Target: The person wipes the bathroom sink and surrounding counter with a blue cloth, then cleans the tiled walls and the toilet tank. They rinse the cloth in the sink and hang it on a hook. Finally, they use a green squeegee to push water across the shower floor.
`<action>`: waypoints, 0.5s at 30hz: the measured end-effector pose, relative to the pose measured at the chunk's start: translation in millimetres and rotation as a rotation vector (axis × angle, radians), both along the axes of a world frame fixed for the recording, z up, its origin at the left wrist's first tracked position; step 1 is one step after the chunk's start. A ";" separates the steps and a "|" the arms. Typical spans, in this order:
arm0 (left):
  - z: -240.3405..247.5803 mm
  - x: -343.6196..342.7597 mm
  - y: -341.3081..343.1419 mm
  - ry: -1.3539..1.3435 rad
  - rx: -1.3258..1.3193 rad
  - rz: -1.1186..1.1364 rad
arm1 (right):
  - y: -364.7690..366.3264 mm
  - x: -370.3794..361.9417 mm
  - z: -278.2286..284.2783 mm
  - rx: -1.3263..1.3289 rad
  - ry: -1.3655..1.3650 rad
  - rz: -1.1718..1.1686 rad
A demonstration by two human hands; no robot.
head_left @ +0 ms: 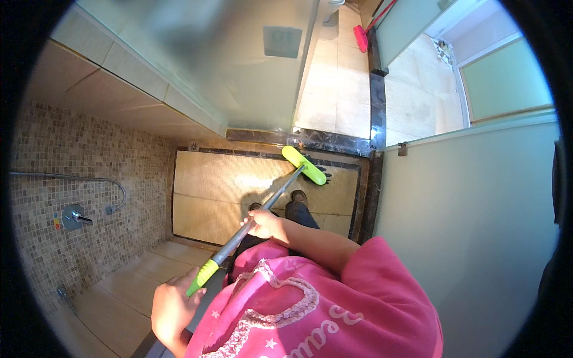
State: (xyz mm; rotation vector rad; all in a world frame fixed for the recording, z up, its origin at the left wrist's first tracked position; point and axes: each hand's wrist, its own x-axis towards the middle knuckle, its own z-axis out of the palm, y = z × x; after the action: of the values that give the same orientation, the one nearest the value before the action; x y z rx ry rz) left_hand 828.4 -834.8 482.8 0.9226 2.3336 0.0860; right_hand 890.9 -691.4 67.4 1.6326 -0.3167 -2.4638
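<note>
A long-handled broom (276, 194) with a grey pole slants across the front of my body. Its lime-green head (303, 165) rests on the ribbed beige floor panel, close to the dark stone edging, and dark bristles stick out along one side. My left hand (176, 305) is closed on the lime-green grip at the pole's upper end. Farther down, my right hand (261, 224) wraps round the grey pole. Both of my shoes stand on the floor panel just short of the broom head, the left one partly hidden behind the pole.
A mosaic wall (119, 149) with a shower valve (74, 216) and hose is on the left. Frosted glass panels (465, 197) stand at right and far left. Dark stone curbs (334, 141) border the shower floor. A pink broom (360, 39) leans beyond.
</note>
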 end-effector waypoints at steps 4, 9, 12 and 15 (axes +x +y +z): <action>35.5 17.3 30.4 -0.003 -0.024 -0.076 | 30.3 31.3 53.2 0.003 0.008 -0.055; 60.5 43.1 109.0 -0.093 -0.071 -0.149 | 83.3 96.6 76.9 -0.036 0.089 -0.213; 31.8 53.1 115.0 -0.080 0.026 -0.216 | 117.6 138.1 76.1 -0.019 0.077 -0.263; -14.2 88.4 167.6 -0.103 0.115 -0.281 | 177.5 196.5 37.8 -0.043 0.008 -0.381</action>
State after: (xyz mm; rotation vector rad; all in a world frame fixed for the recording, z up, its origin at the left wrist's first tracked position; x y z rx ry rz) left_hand 916.8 -667.1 468.6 1.2643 2.1009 0.1493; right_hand 1087.4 -513.9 105.2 1.6740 -0.7364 -2.7034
